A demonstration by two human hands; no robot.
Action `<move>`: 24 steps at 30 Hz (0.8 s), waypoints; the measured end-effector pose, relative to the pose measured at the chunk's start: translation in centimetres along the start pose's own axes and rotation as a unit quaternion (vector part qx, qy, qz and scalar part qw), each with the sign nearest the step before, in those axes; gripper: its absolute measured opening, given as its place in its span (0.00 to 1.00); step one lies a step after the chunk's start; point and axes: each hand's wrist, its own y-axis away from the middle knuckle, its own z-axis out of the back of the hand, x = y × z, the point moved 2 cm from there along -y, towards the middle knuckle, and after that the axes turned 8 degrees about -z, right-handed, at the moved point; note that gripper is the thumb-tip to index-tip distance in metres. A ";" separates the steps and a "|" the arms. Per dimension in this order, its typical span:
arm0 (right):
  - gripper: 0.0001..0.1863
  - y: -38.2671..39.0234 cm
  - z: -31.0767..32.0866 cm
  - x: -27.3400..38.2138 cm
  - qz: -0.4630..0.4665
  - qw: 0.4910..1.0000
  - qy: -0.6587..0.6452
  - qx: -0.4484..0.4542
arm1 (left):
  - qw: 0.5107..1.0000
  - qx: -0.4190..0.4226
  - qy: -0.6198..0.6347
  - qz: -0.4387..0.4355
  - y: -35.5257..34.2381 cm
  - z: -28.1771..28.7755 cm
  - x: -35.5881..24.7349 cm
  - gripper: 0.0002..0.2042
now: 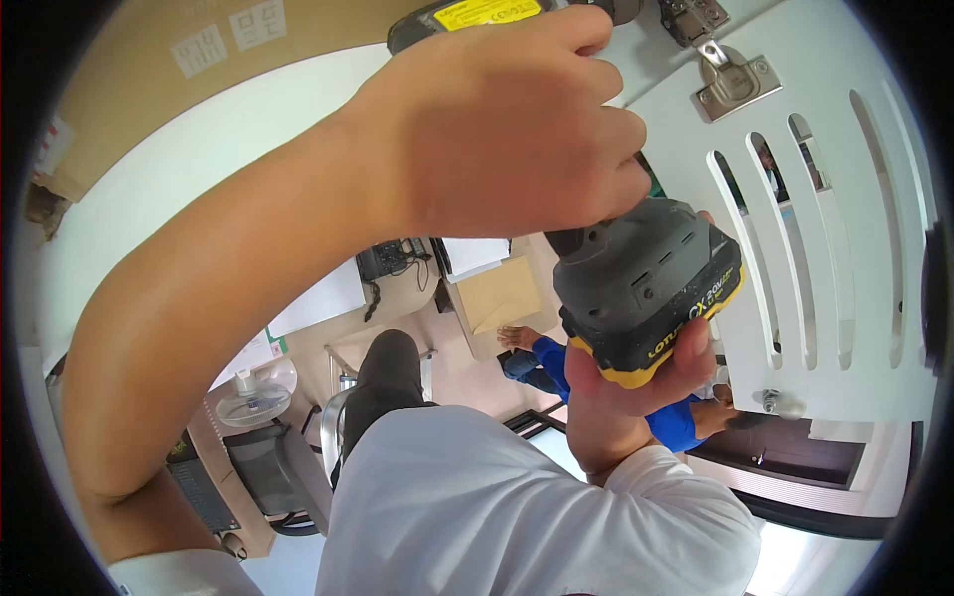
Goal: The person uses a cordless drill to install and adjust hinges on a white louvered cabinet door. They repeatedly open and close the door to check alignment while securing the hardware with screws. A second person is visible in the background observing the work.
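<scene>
A cordless drill (636,263) with a dark grey body spans from the top middle to the right of centre. My left hand (517,139) is closed around its handle, the back of the hand toward me. Part of the drill's top, with a yellow label, shows above my knuckles. From below, my right hand (661,382) grips the black and yellow battery (641,348) at the drill's foot. A metal cabinet hinge (737,84) sits just right of the drill's upper end, fixed to a white slotted door (830,238). The drill's tip is hard to make out behind my hand.
A cardboard box (129,109) is at the upper left, on a white surface (179,169). Below are a small fan (256,395), an office chair (278,467) and a desk with papers. A person in blue (676,425) is below, beyond my right arm. A round knob (785,402) juts from the door.
</scene>
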 end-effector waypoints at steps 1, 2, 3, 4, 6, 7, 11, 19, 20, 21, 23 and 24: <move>0.53 0.1 0.0 0.1 0.002 0.999 0.028 -0.024 | 0.999 0.036 -0.020 0.014 0.2 0.3 -0.5 0.03; 0.53 0.1 -0.1 0.1 0.020 0.999 0.029 -0.024 | 0.996 0.072 -0.047 0.025 0.4 0.5 -0.8 0.04; 0.52 0.1 -0.1 -0.1 0.030 0.998 0.033 -0.039 | 0.995 0.078 -0.053 0.024 0.4 0.8 -0.9 0.04; 0.51 -0.1 -0.1 -0.3 0.038 0.999 -0.005 -0.004 | 0.995 0.084 -0.053 0.023 0.5 1.1 -1.1 0.04; 0.50 -0.3 0.0 -0.4 0.047 0.995 -0.050 0.068 | 0.994 0.093 -0.051 0.030 0.5 1.4 -1.4 0.04; 0.50 -0.4 0.1 -0.4 0.036 0.995 -0.058 0.072 | 0.993 0.098 -0.049 0.033 0.5 1.5 -1.5 0.04; 0.55 1.1 0.4 0.4 0.012 0.998 0.059 0.014 | 0.996 0.045 -0.064 0.041 0.6 1.9 -1.8 0.04; 0.50 2.1 -1.4 3.1 0.084 0.969 0.005 0.233 | 0.998 -0.016 0.047 0.036 0.2 3.6 -0.3 0.02; 0.46 1.9 -2.0 3.6 0.068 0.966 -0.007 0.250 | 0.996 -0.046 0.066 0.048 0.1 3.9 -0.1 0.05; 0.42 1.8 -2.6 4.3 0.084 0.975 0.010 0.206 | 0.992 -0.076 0.084 0.058 0.0 4.3 0.2 0.07; 0.38 2.0 -4.2 6.1 0.099 0.989 -0.029 0.110 | 0.973 -0.093 0.151 0.150 0.1 5.0 0.3 0.12; 0.38 1.6 -5.4 6.8 0.091 0.987 -0.054 0.120 | 0.954 -0.105 0.189 0.206 0.2 5.3 0.4 0.14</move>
